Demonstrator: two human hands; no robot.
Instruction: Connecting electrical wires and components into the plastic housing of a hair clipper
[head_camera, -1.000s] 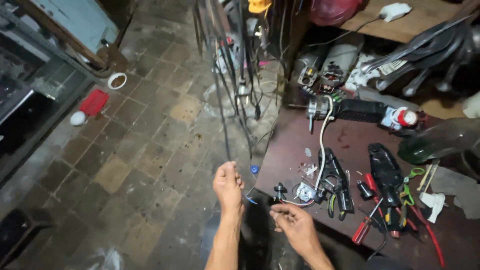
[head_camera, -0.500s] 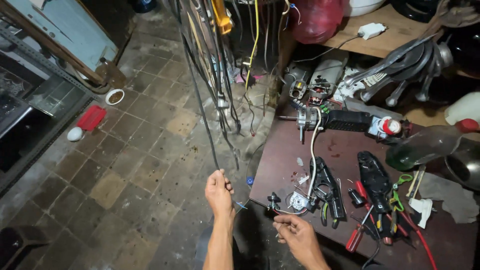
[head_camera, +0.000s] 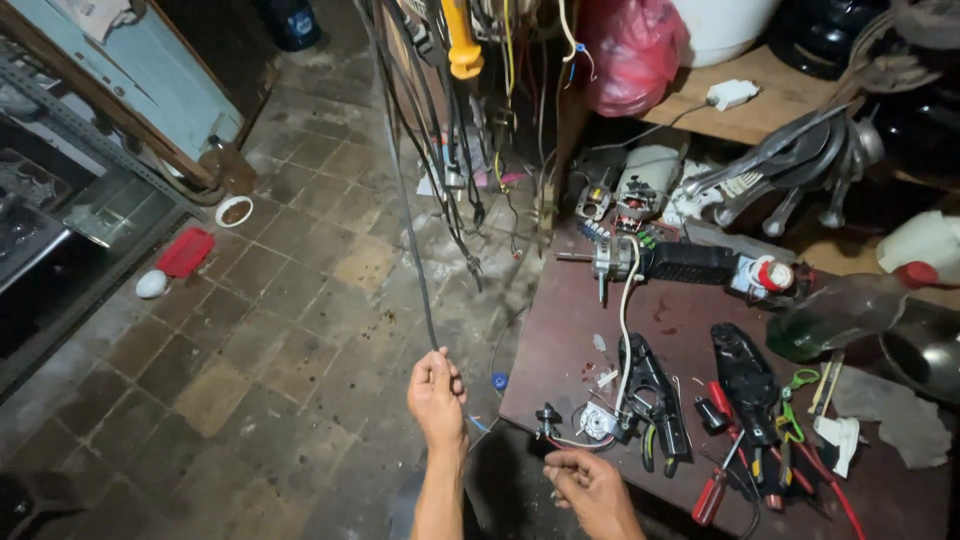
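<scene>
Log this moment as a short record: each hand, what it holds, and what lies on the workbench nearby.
left hand: pinches a dark cable that hangs down from above
right hand: holds thin wires at the edge of the bench; grip partly hidden
workbench: dark red top, at the right
on the bench: black crimping pliers, small motor, red-handled screwdriver
floor: stone tiles, red lid

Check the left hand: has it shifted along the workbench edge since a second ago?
Cannot tell for sure. The camera tilted, but against the workbench corner the left hand keeps about the same spot, its grip on the black cable.
</scene>
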